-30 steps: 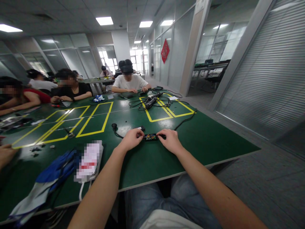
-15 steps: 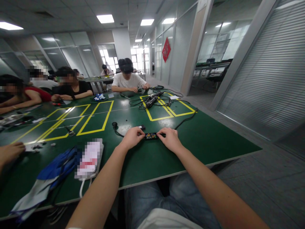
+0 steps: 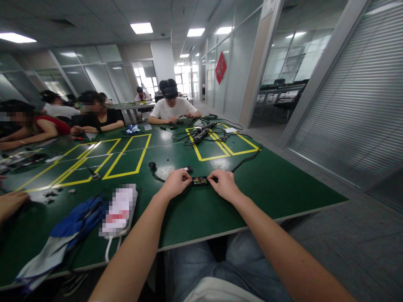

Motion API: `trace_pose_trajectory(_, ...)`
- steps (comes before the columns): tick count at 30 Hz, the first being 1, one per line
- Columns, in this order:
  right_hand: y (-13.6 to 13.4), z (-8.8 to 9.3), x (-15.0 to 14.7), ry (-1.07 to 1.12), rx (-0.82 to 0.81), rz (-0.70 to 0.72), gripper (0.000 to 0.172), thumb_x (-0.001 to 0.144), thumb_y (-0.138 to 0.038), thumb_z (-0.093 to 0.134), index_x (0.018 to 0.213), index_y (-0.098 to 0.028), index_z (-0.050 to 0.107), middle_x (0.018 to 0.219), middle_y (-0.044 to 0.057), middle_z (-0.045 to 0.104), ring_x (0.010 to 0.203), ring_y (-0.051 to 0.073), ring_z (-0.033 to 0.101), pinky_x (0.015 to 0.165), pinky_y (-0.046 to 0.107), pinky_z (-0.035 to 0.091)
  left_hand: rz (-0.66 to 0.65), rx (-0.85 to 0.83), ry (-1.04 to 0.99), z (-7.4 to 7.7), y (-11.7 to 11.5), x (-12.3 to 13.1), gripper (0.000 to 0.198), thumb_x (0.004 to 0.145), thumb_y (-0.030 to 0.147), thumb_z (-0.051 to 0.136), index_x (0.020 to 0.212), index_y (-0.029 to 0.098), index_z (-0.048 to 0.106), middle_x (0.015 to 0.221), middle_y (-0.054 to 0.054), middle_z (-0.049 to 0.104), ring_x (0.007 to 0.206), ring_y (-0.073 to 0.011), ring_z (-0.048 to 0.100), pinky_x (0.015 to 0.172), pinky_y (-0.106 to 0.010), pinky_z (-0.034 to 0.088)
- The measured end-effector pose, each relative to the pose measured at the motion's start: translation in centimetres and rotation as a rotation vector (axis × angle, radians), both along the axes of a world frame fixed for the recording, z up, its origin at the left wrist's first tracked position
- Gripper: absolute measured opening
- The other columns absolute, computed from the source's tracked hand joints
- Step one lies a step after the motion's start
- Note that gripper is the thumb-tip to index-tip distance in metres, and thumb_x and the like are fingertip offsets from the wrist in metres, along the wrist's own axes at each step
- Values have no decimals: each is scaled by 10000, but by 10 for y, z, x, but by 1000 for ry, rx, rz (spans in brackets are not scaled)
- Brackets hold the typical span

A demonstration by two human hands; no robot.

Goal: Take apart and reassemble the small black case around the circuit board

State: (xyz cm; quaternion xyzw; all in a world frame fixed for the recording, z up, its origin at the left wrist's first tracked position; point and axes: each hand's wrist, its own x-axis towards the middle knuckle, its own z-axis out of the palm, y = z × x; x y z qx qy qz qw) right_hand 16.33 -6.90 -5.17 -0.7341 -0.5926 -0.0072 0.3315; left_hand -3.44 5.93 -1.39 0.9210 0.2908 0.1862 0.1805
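Observation:
An opened black power adapter [image 3: 200, 181], with its circuit board and yellow-ringed parts exposed, lies on the green table between my hands. My left hand [image 3: 176, 183] pinches at its left end, near where a black cord with a plug [image 3: 152, 165] runs off. At the right end, my right hand [image 3: 222, 183] has thumb and fingers closed, close to the black cable [image 3: 247, 158] leading off to the right. Fingertips cover both ends of the case, so the exact grip is hidden. Just beyond my left fingers sits a small black piece with a pale label [image 3: 188, 169].
Black cables and dark tools [image 3: 203, 133] lie heaped inside yellow tape lines. To my left are a white power strip [image 3: 132, 205] with cords and a blue-white glove [image 3: 67, 228]. Another person's hand [image 3: 14, 203] rests at the left; a person [image 3: 171, 108] works opposite.
My hands stay at the two ends of the adapter, with hardly any movement. The view shifts slightly. The person opposite has moved their hands.

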Motion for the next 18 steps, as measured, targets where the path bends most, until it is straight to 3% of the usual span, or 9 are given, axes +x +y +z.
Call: trace_pose_trajectory(18,-5,-3,-7,-66,33,-23,140,967,-153,660,941,-250,757,1045,39,776,1045,250,660,945,403,367,-6,27,-8,-1,-1,3,138,846,175,675,815,203,806,876,-58,762,845,-208,691,811,-307,540)
